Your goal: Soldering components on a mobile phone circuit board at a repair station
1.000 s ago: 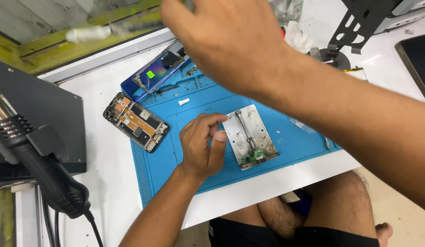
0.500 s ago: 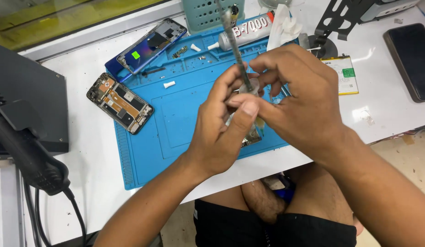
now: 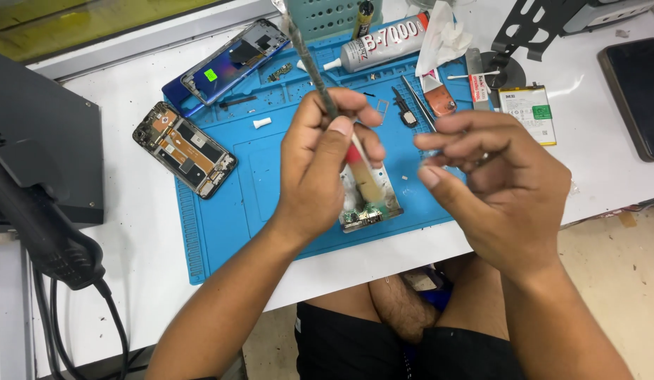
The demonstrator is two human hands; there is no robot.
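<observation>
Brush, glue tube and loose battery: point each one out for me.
Brush [image 3: 314,74], head view, on its grey handle above the left hand.
Glue tube [image 3: 383,43], head view, on the tube's body.
Battery [image 3: 528,109], head view, on its white face.

My left grip [image 3: 327,165] holds a thin brush [image 3: 320,77] with a dull metal handle. The blue mat [image 3: 270,176] looks soft, rubbery and matt. The white desk [image 3: 130,232] is smooth. The dark phone [image 3: 640,95] is glossy glass.

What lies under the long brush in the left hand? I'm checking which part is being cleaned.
Under the long brush sits a small metal plate with a green circuit board, on the blue mat. The left hand covers its left part.
</observation>
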